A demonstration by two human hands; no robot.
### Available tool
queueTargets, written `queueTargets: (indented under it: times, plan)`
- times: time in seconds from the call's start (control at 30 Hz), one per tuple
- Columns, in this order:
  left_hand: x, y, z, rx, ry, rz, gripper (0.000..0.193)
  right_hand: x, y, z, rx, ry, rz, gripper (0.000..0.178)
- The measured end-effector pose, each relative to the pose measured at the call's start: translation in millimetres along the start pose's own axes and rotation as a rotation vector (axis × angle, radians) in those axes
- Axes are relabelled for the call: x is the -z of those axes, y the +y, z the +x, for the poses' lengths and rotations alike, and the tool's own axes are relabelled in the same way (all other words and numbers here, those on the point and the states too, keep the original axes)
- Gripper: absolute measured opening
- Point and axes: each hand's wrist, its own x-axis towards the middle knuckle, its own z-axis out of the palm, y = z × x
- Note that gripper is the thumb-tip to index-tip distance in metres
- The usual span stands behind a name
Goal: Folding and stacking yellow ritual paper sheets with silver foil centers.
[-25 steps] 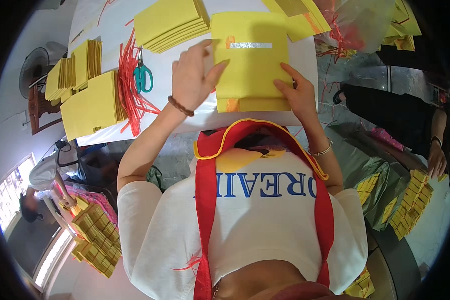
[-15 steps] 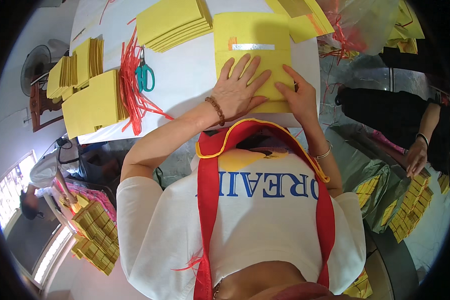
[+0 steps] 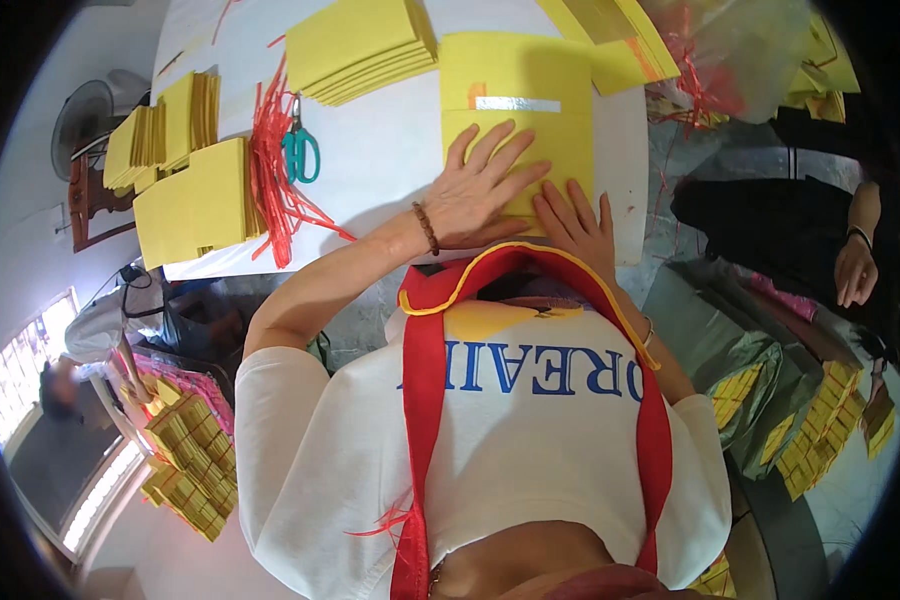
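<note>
A sheet of yellow paper (image 3: 515, 65) lies on the white table, apparently folded, with a silver strip (image 3: 518, 104) and an orange patch across it. My left hand (image 3: 478, 192) rests on it with fingers spread, just below the strip. Nearer the table's front edge, my right hand (image 3: 582, 228) lies flat on the lower right part, fingers stretched out. Neither hand grips anything. To the left are teal-handled scissors (image 3: 300, 155) and a bundle of red plastic strings (image 3: 273, 180).
Stacked yellow paper stands at the back (image 3: 355, 45) and on the table's left side (image 3: 195, 200). More yellow sheets (image 3: 620, 45) lie at the back right beside a clear plastic bag (image 3: 735, 45). Another person's hand (image 3: 855, 270) hangs at the right, above tied yellow bundles (image 3: 820, 430).
My right hand has gone from curled at the paper's right edge to flat near its lower edge. My left hand stays spread on the paper. The view has shifted slightly.
</note>
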Motion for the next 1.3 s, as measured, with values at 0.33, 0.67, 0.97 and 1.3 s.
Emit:
queueTargets:
  times: [0.33,0.67,0.97,1.3]
  plan:
    - [-11,16,4,-0.156,0.074,0.422,0.048,31,22,5,-0.226,-0.012,0.785,0.042]
    - [80,-12,13,0.01,0.328,-0.001,0.044,27,39,7,-0.637,0.363,1.212,0.041]
    - [88,-164,-13,0.22,0.403,0.656,0.048,14,43,5,-0.697,0.318,1.152,0.04]
    - [52,-191,-14,0.264,0.206,0.591,0.05,10,48,7,-0.76,0.295,1.132,0.039]
